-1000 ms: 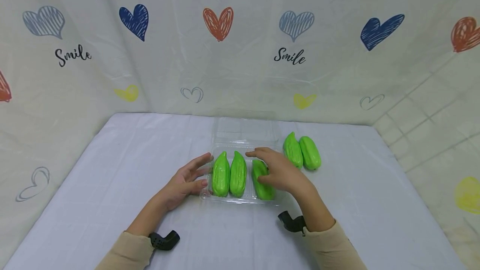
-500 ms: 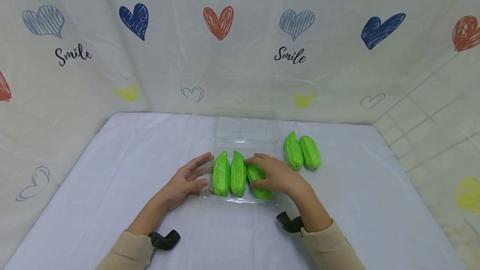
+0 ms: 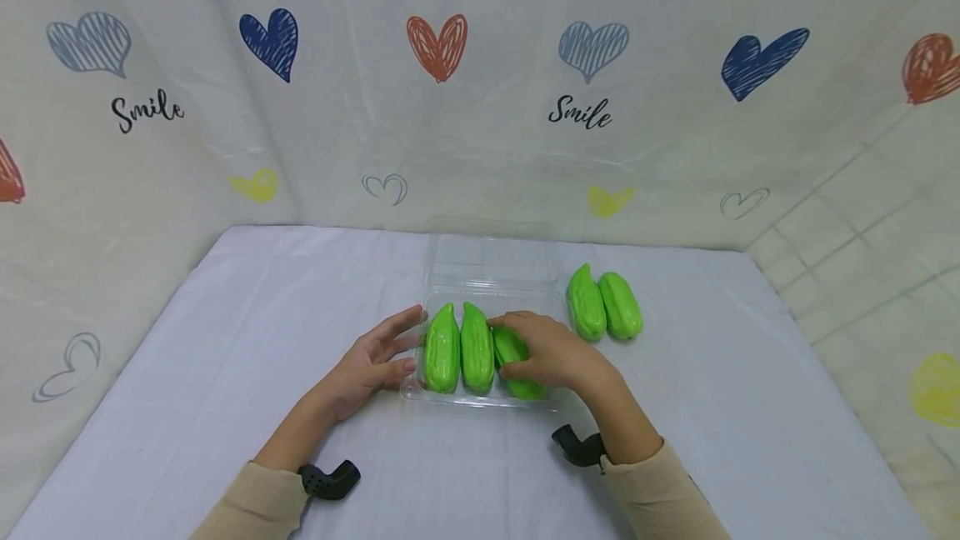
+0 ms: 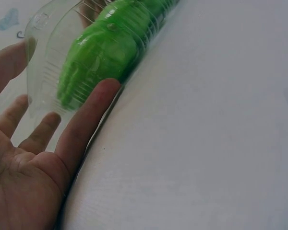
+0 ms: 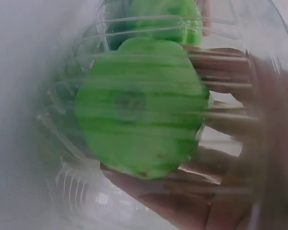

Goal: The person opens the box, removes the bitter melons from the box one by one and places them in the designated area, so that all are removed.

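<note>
A clear plastic clamshell box [image 3: 487, 402] lies with its lid [image 3: 491, 261] folded back. Inside, one ribbed green gourd [image 3: 442, 350] lies at the left and a second gourd [image 3: 477, 350] beside it. My right hand [image 3: 551, 350] holds a third gourd [image 3: 510, 347] in the box, partly hidden by that hand and slanted toward the middle one. Through the clear wall in the right wrist view, fingers and thumb curl round the blunt end of this gourd [image 5: 141, 108]. Along the box's left side, my left hand [image 4: 33, 167] rests spread fingers against the plastic.
Two more green gourds lie side by side right of the lid, the nearer to the box a pointed gourd [image 3: 587, 302], the other a rounder gourd [image 3: 620, 307]. A white cloth [image 3: 300, 290] covers the table, with a printed curtain [image 3: 495, 140] behind.
My right hand has moved left and slightly toward me, and the third gourd's upper end has shifted left, close to the middle gourd. The left hand stays in place.
</note>
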{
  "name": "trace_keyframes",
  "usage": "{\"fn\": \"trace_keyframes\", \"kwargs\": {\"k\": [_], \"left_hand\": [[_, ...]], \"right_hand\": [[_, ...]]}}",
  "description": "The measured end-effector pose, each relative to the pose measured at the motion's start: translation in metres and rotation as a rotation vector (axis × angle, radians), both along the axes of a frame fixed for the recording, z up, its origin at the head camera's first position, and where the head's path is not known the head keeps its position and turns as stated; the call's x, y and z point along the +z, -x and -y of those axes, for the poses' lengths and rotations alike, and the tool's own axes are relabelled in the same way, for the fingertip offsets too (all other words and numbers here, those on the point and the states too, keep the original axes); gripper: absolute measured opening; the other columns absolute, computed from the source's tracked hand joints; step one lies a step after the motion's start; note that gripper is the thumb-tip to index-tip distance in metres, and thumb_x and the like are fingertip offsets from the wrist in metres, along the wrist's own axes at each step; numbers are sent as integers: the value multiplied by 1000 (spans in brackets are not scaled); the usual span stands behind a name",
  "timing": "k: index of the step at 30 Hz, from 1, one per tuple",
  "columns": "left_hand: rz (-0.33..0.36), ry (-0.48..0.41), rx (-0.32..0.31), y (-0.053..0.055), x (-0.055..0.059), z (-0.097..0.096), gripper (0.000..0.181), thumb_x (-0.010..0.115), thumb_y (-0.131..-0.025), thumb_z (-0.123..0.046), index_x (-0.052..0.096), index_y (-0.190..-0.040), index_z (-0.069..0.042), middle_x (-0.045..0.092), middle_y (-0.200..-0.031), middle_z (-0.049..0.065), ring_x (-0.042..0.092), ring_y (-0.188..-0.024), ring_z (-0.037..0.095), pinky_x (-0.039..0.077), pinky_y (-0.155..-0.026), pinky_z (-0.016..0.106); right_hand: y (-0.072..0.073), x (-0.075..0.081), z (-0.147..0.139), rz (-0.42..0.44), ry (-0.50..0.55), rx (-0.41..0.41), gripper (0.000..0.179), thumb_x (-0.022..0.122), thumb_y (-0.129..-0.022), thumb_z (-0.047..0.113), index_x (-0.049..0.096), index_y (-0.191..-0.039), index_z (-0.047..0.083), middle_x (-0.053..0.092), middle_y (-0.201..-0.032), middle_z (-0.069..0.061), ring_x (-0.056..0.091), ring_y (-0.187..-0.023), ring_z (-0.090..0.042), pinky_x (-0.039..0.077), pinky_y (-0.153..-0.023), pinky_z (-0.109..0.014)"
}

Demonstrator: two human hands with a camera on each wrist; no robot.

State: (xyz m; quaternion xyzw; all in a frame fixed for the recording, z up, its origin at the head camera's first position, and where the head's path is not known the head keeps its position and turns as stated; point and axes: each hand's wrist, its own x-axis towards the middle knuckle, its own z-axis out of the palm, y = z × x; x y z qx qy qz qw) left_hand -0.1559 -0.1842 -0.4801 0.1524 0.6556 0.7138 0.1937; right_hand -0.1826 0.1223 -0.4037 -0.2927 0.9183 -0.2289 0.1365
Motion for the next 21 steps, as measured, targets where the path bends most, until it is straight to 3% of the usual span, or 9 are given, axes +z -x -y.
{"fn": "trace_keyframes", "kwargs": {"k": [21], "left_hand": [[0,-4,6,0,-1,-2,74,62,-96,-5,26,-158,-18,23,-165,5,28,-148,36,53,-96,41]], "right_hand": [[-1,9,-8,-70,56,-8,57,76,-83,17,59,-137,8,59,-139,-11,50,-134,-33,40,-110,-50]]}}
